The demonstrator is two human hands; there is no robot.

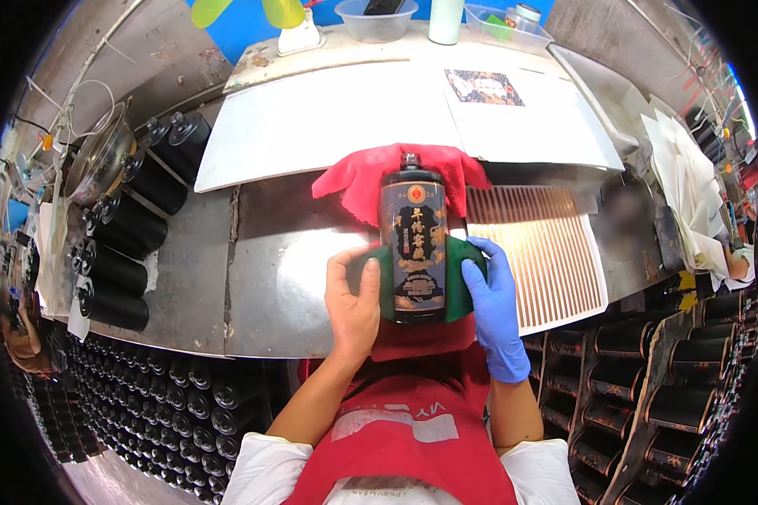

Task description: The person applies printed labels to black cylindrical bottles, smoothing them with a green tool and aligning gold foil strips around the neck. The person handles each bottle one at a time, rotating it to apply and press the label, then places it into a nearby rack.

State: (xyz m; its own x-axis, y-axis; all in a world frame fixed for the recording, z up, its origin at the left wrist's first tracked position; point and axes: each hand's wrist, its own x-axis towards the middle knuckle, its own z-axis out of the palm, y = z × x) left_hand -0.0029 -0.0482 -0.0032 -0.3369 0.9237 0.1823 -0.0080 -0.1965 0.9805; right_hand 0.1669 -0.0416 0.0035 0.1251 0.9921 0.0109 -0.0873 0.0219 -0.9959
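Observation:
A black bottle [413, 244] with a gold-and-grey decorated front is in front of me, its neck pointing away. A dark green flexible pad [458, 278] shows on both sides of the bottle's lower half; whether it is one piece behind the bottle or two is hidden. My bare left hand [354, 299] pinches the green pad's left end, thumb on top. My right hand [495, 307], in a blue glove, grips the right end the same way. Beyond and partly under the bottle lies a bunched red cloth [358, 181].
A sheet with gold stripes [539, 261] lies right of the bottle. White boards [328, 118] cover the table's far part, with a printed card [484, 87] on them. Black bottles [126, 265] lie at left; several more fill racks [640, 379] below the table.

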